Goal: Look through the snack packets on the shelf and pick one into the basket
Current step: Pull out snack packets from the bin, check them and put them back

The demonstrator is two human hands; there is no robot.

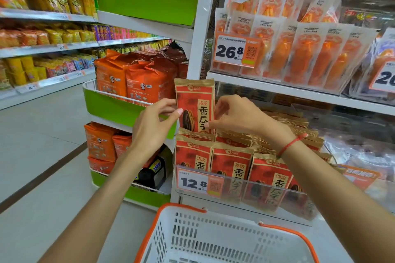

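Note:
A red and tan sunflower seed packet (195, 104) stands raised above the rows of identical packets (232, 162) in a clear shelf bin (245, 197). My left hand (155, 125) pinches its left edge with thumb and fingers. My right hand (237, 116) pinches its right edge; a red string bracelet circles that wrist. The packet's lower part is still among the row behind the front packets. A white basket (192, 239) with orange handles sits at the bottom of the view, below the bin, and looks empty.
A price tag reading 12.8 (193, 182) hangs on the bin front. The shelf above holds orange packaged snacks (310, 53). To the left a green end-cap rack (115, 107) carries orange bags, and an aisle with snack shelves (42, 38) runs beyond.

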